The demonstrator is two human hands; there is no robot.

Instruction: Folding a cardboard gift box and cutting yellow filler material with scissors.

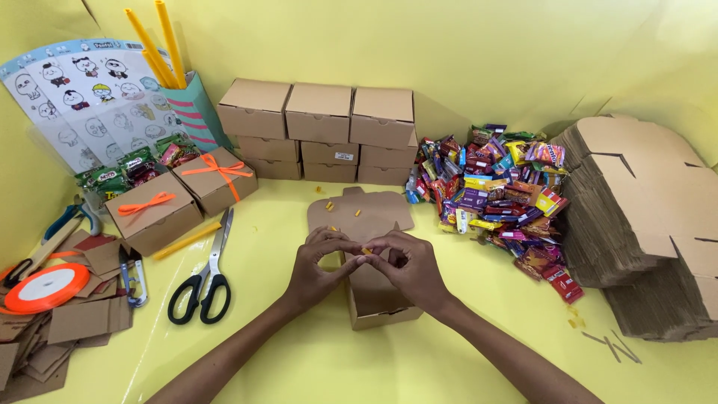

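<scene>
Obs.: both hands meet over an open cardboard box [378, 299] standing on the yellow table [314, 359]. The left hand [318, 265] and right hand [410, 265] are curled narrow, fingertips pinched together on a small yellow piece [366, 251] held between them, just above the box's rear edge. What the piece is cannot be told; it is too small.

The box's unfolded lid flap [359, 213] lies flat just beyond the fingertips, with a few more small yellow bits on it.

Left of the left hand: black-handled scissors [203, 280], then small snips [132, 277], and further out an orange ribbon spool [46, 288] amid cardboard scraps. Beyond these, two closed boxes tied with orange bows [183, 196]. Well beyond both hands, a stack of plain closed boxes [318, 131]. Right of the right hand: a heap of wrapped sweets [501, 198], then a tall pile of flat box blanks [643, 217].

Judgement on technique: the work in hand looks like fine manipulation of the yellow piece at the box rim. It would go best with both wrists resting low near the box so the pinch is steady, and the piece kept over the open box, so a slip drops it inside rather than onto the matching yellow table, where it would be hard to spot. Grip should be light; the box wall is thin card and could buckle if leaned on.
</scene>
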